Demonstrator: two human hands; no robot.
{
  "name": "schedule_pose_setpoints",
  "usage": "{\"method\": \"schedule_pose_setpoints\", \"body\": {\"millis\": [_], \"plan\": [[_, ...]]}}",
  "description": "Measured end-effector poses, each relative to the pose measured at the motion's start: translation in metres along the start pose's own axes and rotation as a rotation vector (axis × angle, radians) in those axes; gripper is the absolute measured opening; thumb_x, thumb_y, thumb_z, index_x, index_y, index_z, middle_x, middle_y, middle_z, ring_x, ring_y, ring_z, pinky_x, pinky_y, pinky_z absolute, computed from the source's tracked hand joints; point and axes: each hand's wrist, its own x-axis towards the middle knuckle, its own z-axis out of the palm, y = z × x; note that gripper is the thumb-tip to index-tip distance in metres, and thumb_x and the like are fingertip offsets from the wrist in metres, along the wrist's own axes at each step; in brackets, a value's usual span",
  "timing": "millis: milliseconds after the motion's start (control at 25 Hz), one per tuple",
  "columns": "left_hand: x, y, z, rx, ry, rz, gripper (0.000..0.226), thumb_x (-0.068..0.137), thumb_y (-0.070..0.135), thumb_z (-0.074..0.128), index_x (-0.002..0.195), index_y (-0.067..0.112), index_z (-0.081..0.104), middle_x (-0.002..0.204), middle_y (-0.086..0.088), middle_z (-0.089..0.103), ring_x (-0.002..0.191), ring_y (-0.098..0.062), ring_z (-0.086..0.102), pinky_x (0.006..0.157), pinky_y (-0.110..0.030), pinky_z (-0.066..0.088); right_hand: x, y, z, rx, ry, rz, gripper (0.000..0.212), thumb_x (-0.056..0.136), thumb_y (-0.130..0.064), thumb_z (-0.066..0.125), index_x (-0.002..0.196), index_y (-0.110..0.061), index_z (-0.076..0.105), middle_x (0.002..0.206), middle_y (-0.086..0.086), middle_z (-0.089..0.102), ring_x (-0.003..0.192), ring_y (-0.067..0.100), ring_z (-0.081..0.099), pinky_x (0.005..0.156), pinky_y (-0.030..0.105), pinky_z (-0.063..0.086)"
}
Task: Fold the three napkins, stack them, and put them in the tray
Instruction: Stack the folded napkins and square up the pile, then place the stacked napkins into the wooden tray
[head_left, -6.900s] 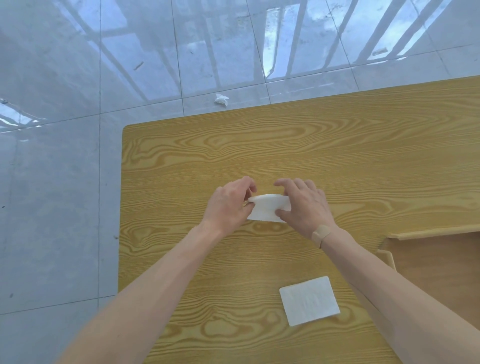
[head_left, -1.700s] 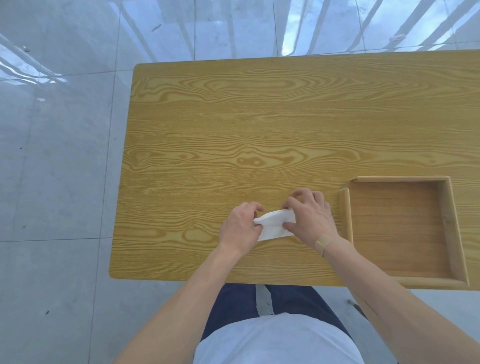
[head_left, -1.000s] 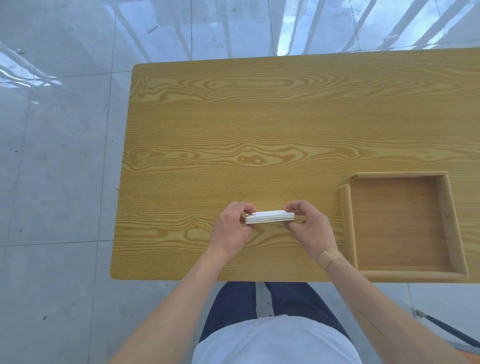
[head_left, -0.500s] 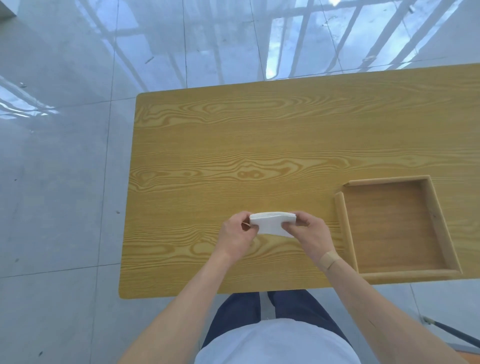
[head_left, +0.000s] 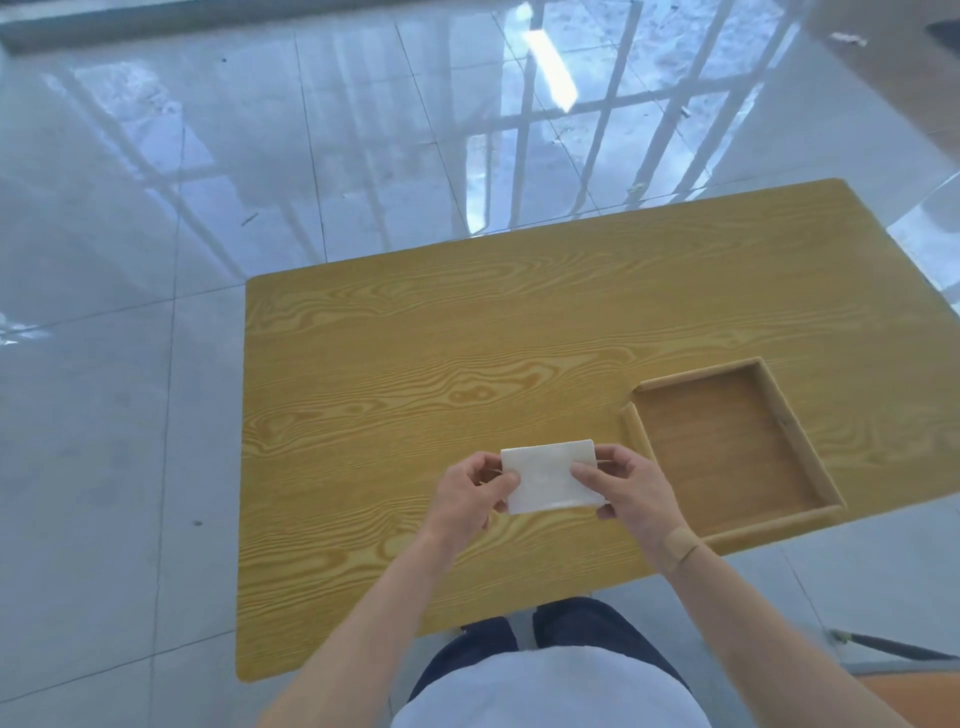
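A white stack of folded napkins is held above the wooden table, its broad face turned toward me. My left hand pinches the stack's left edge and my right hand pinches its right edge. The wooden tray lies to the right of my right hand, near the table's front right corner, with nothing inside it. The separate layers of the stack cannot be made out from this angle.
The table's front edge runs just below my hands, with my lap beyond it. Glossy grey floor tiles surround the table. A thin dark rod lies on the floor at the lower right.
The stack, seen edge-on a second ago, has been lifted and tilted so its flat face shows. Both hands keep their hold on its ends. The camera view has tipped upward.
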Motion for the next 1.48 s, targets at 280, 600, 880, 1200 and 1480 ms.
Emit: {"method": "schedule_pose_setpoints", "body": {"millis": [280,600,880,1200,1480], "plan": [[-0.007,0.017,0.021,0.124,-0.076,0.082,0.011,0.092,0.024,0.067,0.100,0.017,0.068,0.075,0.005,0.070,0.059,-0.007,0.059,0.047,-0.015,0.040,-0.022,-0.003,-0.025,0.018,0.070,-0.025,0.017,0.083,-0.029,0.078,0.098,-0.023,0.072,0.094,0.008,0.076,0.069,0.012,0.061,0.049,0.023,0.046],[-0.004,0.045,0.085,0.196,-0.174,0.176,0.012,0.094,0.023,0.066,0.103,0.017,0.067,0.074,0.007,0.069,0.062,-0.006,0.060,0.050,-0.012,0.042,-0.033,-0.005,-0.101,0.076,0.125,-0.089,0.022,0.082,-0.024,0.079,0.101,-0.018,0.071,0.084,-0.002,0.077,0.057,-0.001,0.063,0.044,0.016,0.043],[-0.004,0.052,0.167,0.228,-0.165,0.134,0.010,0.094,0.025,0.064,0.103,0.021,0.067,0.077,0.007,0.071,0.067,-0.008,0.061,0.050,-0.021,0.041,-0.033,0.011,-0.187,0.083,0.084,-0.088,0.019,0.085,-0.016,0.075,0.104,-0.018,0.070,0.082,-0.005,0.077,0.055,-0.001,0.061,0.044,0.015,0.042],[-0.004,0.045,0.245,0.238,-0.040,0.061,0.011,0.091,0.023,0.069,0.100,0.016,0.068,0.071,0.009,0.071,0.062,-0.007,0.062,0.049,-0.014,0.042,-0.019,0.030,-0.260,0.049,0.016,-0.071,0.018,0.084,-0.012,0.075,0.101,-0.018,0.071,0.085,-0.002,0.078,0.060,-0.001,0.065,0.050,0.012,0.044],[0.018,0.039,0.260,0.285,0.022,0.003,0.007,0.087,0.028,0.074,0.090,0.023,0.069,0.071,0.008,0.073,0.061,-0.005,0.062,0.053,-0.013,0.043,0.011,0.040,-0.274,-0.028,0.064,-0.037,0.012,0.080,-0.023,0.080,0.090,-0.022,0.073,0.078,-0.009,0.076,0.067,0.004,0.063,0.060,0.020,0.046]]}}
